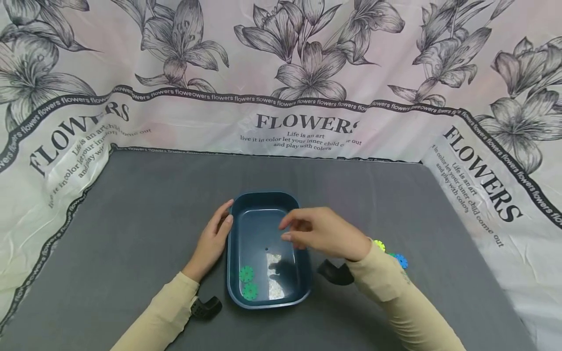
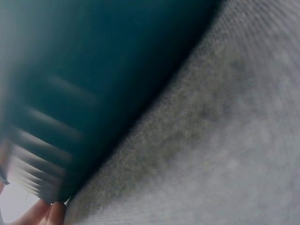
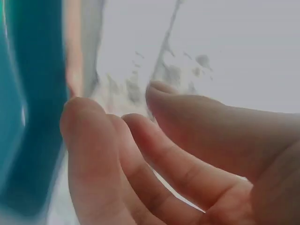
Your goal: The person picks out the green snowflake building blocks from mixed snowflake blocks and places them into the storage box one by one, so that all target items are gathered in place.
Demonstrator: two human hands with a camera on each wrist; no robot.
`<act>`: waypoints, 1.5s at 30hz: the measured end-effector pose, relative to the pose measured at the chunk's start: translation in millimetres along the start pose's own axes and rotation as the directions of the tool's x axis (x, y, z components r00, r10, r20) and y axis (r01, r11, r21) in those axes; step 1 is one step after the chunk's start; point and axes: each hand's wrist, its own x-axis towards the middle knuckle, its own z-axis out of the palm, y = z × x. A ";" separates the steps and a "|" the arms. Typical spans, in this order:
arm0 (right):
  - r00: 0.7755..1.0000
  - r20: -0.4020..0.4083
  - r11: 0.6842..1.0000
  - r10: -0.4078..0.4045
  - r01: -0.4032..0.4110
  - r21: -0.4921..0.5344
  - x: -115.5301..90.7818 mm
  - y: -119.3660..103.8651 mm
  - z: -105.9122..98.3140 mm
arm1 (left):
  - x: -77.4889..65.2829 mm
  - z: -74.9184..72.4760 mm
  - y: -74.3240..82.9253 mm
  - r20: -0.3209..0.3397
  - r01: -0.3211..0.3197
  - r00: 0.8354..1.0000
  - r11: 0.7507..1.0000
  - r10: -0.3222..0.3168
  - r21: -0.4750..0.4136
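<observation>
A dark blue rectangular tray (image 1: 259, 229) lies on the grey surface in the head view. Inside it, near the front left corner, are two green notched discs (image 1: 246, 274). My left hand (image 1: 211, 246) rests against the tray's left side, thumb and fingertips touching it by the rim; in the left wrist view its fingertips (image 2: 56, 214) meet the tray wall (image 2: 108, 61). Over the tray's right half hovers my right hand (image 1: 329, 234), fingers loosely bent. The right wrist view shows a gap between thumb and fingers (image 3: 178, 164), with nothing held there.
Right of the tray, partly hidden by the right forearm, lie a yellow disc (image 1: 379, 245) and a blue disc (image 1: 401, 261), with a bit of green between them. A flower-printed cloth (image 1: 193, 122) borders the grey surface (image 1: 145, 204) at the back and sides.
</observation>
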 end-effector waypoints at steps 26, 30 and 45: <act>0.947 -0.184 0.892 0.262 -0.311 -0.330 -125.0 158.2 -28.5 | 0.0 -4.4 0.2 -0.034 -0.011 0.999 1.000 0.011 -0.004; 0.949 -0.239 0.883 0.205 -0.285 -0.374 -119.1 160.5 -23.9 | 1.0 -3.9 1.6 -0.032 -0.013 0.999 1.000 0.013 -0.010; 0.945 -0.294 0.931 0.144 -0.230 -0.282 -102.2 156.6 13.1 | 0.1 3.0 2.9 -0.022 0.015 1.000 1.000 -0.015 0.019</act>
